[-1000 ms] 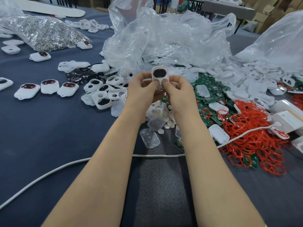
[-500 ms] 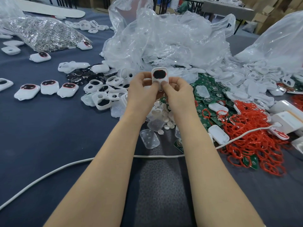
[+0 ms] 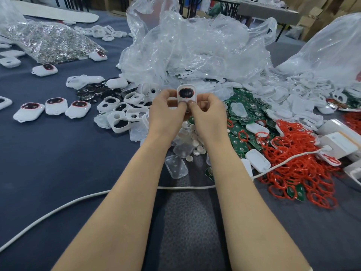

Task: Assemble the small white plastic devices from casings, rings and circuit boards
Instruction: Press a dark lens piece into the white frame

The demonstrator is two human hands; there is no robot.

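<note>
Hardly anything has shifted: the left hand and right hand have sunk a touch, with the white device between them as before. Across the blue table sprawl clear plastic bags, then a heap of red rings on the right, green circuit boards beside it, and empty casings to the left. Both hands meet above the piles, fingers curled, thumbs pinching the device's lower half. It stands upright above the thumbs (dark window facing the camera), off the table.
</note>
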